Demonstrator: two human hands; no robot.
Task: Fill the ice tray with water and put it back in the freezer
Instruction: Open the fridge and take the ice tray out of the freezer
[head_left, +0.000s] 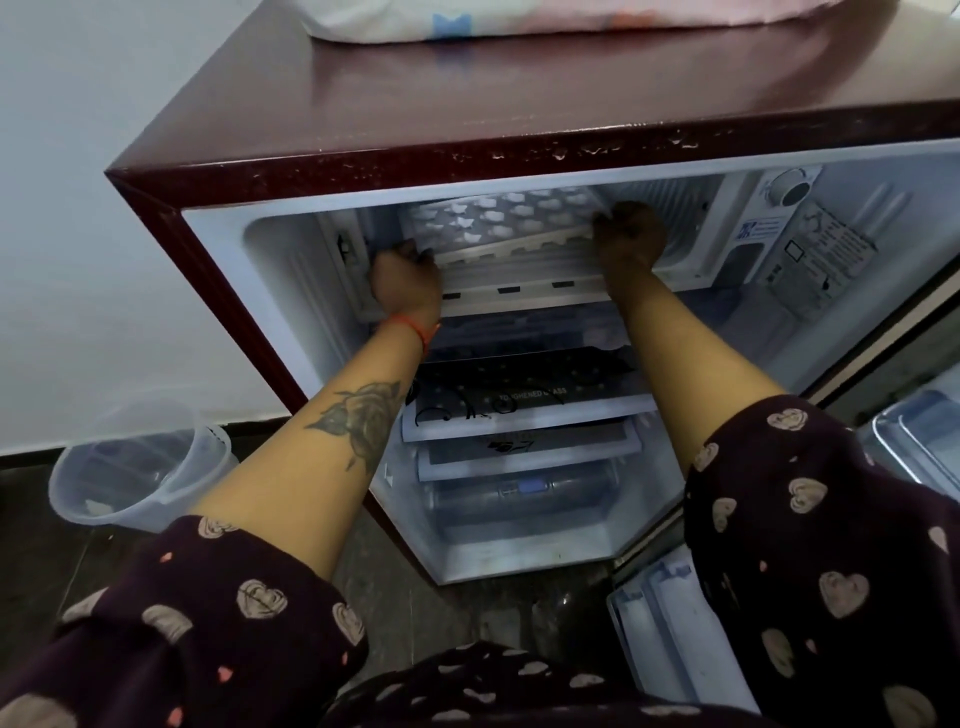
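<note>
step: sliding ice tray (498, 221) into freezer compartment (670, 208) | hands: left hand (405, 275), right hand (631, 236) each grip a tray end | risk: tilt spills water

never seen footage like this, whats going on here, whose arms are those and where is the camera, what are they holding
There is no robot here. The arms belong to a person wearing a camera on the head, so the single picture looks forward and down along their own arms. They stand in front of a small maroon fridge whose door is open. Both hands reach into the freezer compartment at the top. The left hand and the right hand each grip one end of a white ice tray, with the fingers curled round its edges; the tray sits tilted at the freezer opening. I cannot tell from this picture whether it holds water. On the floor to the left stands a clear plastic jug. A pale bag lies on top of the fridge. Glass shelves show below the freezer.
</note>
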